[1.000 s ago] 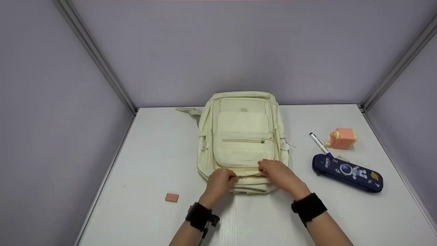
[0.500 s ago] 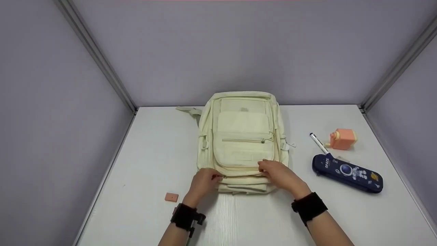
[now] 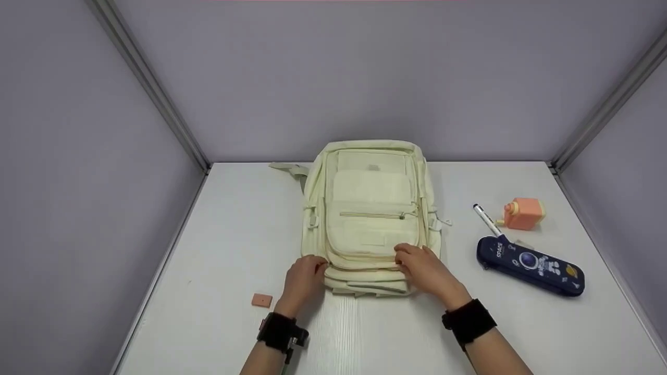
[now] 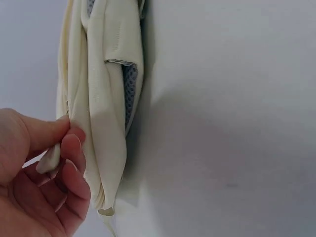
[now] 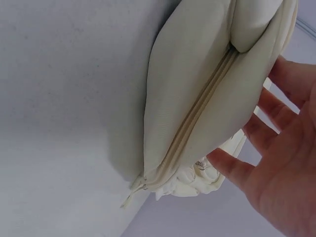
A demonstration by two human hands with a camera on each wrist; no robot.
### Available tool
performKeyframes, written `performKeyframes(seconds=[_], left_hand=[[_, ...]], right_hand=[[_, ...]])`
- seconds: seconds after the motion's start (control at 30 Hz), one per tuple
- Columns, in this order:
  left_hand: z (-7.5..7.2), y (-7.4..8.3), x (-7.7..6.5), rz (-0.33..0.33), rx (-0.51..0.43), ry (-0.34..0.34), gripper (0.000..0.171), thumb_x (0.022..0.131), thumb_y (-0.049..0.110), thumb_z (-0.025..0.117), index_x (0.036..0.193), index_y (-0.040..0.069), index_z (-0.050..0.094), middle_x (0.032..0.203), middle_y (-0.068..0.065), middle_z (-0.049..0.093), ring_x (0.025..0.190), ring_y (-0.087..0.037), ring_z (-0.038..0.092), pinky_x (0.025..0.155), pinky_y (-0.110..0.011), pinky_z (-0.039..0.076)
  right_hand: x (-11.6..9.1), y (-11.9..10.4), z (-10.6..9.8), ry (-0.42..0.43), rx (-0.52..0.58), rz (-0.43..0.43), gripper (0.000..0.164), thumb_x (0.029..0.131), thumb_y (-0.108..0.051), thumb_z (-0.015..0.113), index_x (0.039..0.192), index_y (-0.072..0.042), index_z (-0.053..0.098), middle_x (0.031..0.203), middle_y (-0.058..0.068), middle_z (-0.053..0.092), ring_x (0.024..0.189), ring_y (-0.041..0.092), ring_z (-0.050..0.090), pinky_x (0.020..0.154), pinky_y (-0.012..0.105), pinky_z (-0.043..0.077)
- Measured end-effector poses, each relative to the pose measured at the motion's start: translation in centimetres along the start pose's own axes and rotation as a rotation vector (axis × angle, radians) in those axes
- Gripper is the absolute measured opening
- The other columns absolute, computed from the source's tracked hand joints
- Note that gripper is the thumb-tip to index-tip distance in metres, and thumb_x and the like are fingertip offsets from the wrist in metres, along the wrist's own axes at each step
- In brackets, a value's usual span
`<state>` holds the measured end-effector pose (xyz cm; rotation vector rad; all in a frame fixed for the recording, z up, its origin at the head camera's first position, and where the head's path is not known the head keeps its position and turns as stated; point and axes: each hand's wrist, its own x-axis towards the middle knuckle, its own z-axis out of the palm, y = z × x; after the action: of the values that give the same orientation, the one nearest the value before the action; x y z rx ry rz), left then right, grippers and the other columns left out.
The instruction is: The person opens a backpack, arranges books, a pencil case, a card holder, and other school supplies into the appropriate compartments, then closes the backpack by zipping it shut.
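A cream backpack [image 3: 372, 182] lies on the white table, its front panel facing up and its lower end nearest me. At the lower left corner my left hand [image 3: 304, 281] pinches a zipper pull; a pale tab [image 4: 49, 159] shows between its curled fingers in the left wrist view. My right hand [image 3: 430, 271] rests on the lower right part of the bag, its fingers [image 5: 261, 133] fairly straight and spread against the fabric in the right wrist view. A zipper line [image 5: 197, 111] runs along the bag's side there.
On the right lie a navy pencil case [image 3: 531, 265] with space pictures, a white marker [image 3: 487, 220] and an orange pencil sharpener-like box [image 3: 523, 213]. A small reddish block [image 3: 261, 300] lies at the left. Grey walls [image 3: 333, 78] border the table.
My left hand has slid left along the lower zipper to the bag's left corner, and the opening there has narrowed. My right hand stays almost where it was.
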<state>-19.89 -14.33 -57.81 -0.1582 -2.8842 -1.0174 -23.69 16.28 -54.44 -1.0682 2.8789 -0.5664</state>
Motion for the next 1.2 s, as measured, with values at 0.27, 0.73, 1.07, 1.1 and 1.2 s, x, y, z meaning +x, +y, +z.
performKeyframes(seconds=[0.27, 0.73, 1.07, 1.1, 1.2], left_hand=[[0.6, 0.3, 0.0, -0.009, -0.035, -0.017, 0.011, 0.093, 0.018, 0.067, 0.088, 0.015, 0.076, 0.064, 0.012, 0.056, 0.054, -0.005, 0.049, 0.05, -0.027, 0.041], [-0.1, 0.2, -0.2, 0.129, 0.143, 0.179, 0.006, 0.087, 0.02, 0.075, 0.083, 0.017, 0.078, 0.071, 0.006, 0.059, 0.063, -0.014, 0.061, 0.052, -0.033, 0.047], [-0.5, 0.2, 0.0, 0.259, 0.298, 0.347, 0.007, 0.083, 0.011, 0.078, 0.077, 0.012, 0.075, 0.066, 0.001, 0.054, 0.051, -0.017, 0.056, 0.045, -0.033, 0.046], [-0.5, 0.1, 0.1, 0.262, 0.308, 0.354, 0.007, 0.083, 0.011, 0.078, 0.077, 0.012, 0.074, 0.066, 0.001, 0.054, 0.051, -0.018, 0.056, 0.045, -0.033, 0.046], [-0.6, -0.1, 0.6, 0.259, 0.324, 0.366, 0.008, 0.082, 0.011, 0.078, 0.077, 0.01, 0.073, 0.067, -0.001, 0.055, 0.052, -0.02, 0.057, 0.046, -0.035, 0.047]], right_hand=[[1.0, -2.2, 1.5, 0.066, -0.031, -0.041, 0.014, 0.09, -0.012, 0.071, 0.104, -0.01, 0.066, 0.124, 0.016, 0.055, 0.118, 0.032, 0.053, 0.099, 0.061, 0.037], [1.8, -2.3, 1.6, -0.087, 0.152, -0.017, 0.016, 0.099, -0.015, 0.06, 0.084, -0.014, 0.055, 0.145, 0.019, 0.047, 0.138, 0.041, 0.034, 0.104, 0.067, 0.026], [1.4, -1.8, 0.3, -0.171, 0.354, -0.012, 0.02, 0.101, -0.013, 0.055, 0.082, -0.013, 0.051, 0.147, 0.021, 0.043, 0.14, 0.043, 0.028, 0.108, 0.065, 0.02], [1.3, -1.7, 0.2, -0.176, 0.368, -0.013, 0.019, 0.101, -0.013, 0.055, 0.082, -0.013, 0.051, 0.147, 0.021, 0.042, 0.14, 0.044, 0.027, 0.108, 0.065, 0.019], [1.1, -1.6, 0.0, -0.188, 0.384, -0.012, 0.017, 0.101, -0.014, 0.055, 0.084, -0.014, 0.052, 0.148, 0.02, 0.042, 0.14, 0.043, 0.027, 0.11, 0.063, 0.019]])
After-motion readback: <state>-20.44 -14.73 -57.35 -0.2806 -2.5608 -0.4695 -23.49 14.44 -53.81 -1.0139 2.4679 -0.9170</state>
